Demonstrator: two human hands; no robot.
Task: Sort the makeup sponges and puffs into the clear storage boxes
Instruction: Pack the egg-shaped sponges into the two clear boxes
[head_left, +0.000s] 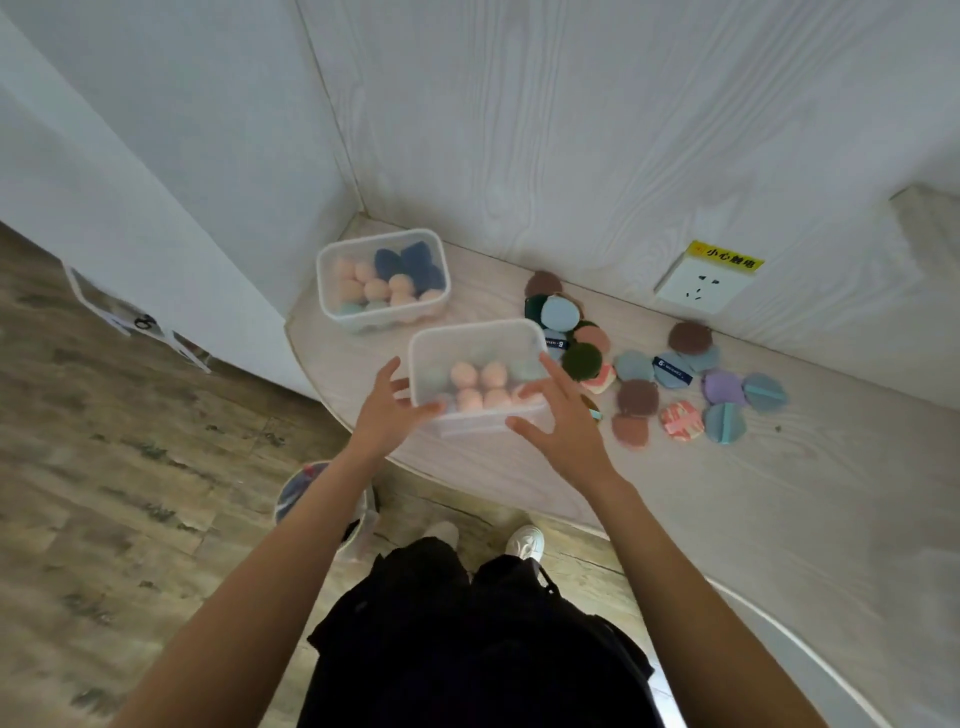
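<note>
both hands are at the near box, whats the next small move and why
Probably set the near box down steady and send the right hand to the loose puffs. The near box holds only peach sponges, and the puffs all lie unsorted on the table beside it.

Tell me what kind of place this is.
Probably a room indoors, at a built-in corner counter: a pale wood-grain counter meets matching wall panels, a wall socket with a yellow warning label sits above it, and wood-look flooring lies below.
</note>
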